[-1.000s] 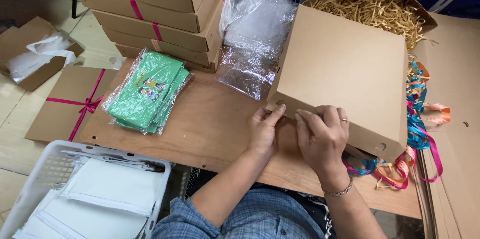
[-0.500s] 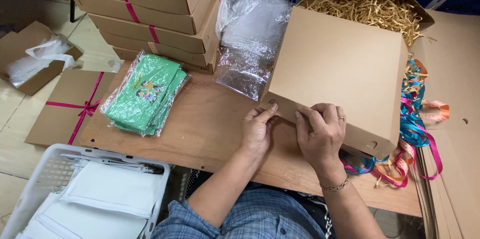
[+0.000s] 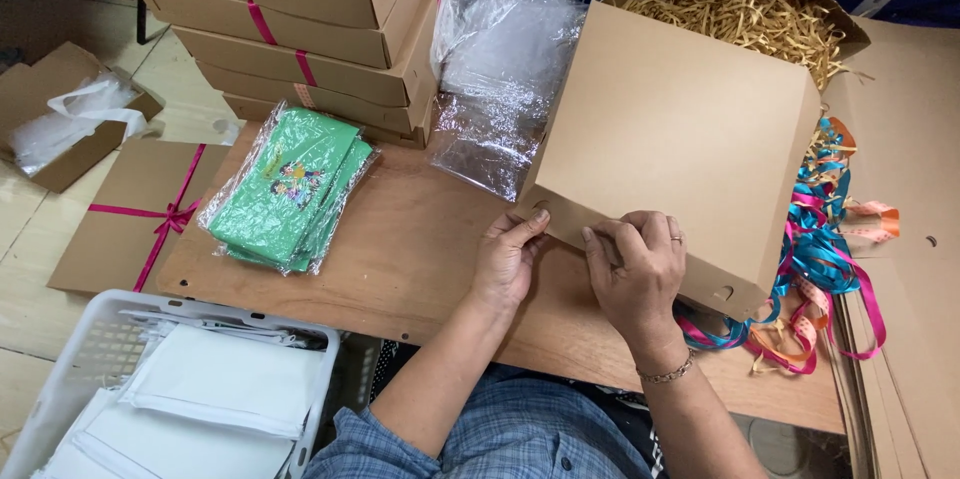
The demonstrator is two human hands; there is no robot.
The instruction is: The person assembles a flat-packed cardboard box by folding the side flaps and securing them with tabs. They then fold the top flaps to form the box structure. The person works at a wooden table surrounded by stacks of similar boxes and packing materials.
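A flat brown cardboard box [image 3: 680, 129] lies tilted on the wooden table [image 3: 410, 249], its near side wall facing me. My left hand [image 3: 508, 259] presses its fingertips against that wall's lower left end. On the same wall, a little to the right, my right hand [image 3: 636, 269] pinches the edge, with a ring on one finger and a bracelet at the wrist. Neither hand carries anything loose.
A pack of green items in clear wrap [image 3: 290, 189] lies to the left. Stacked ribboned boxes [image 3: 300, 29] and clear plastic bags [image 3: 500, 69] stand behind. An open box of paper shreds [image 3: 760, 4] sits far right, coloured ribbons [image 3: 820, 269] beside it. A white basket [image 3: 160, 399] stands lower left.
The box's near wall has been lifted slightly, and both hands have shifted a little along its lower edge.
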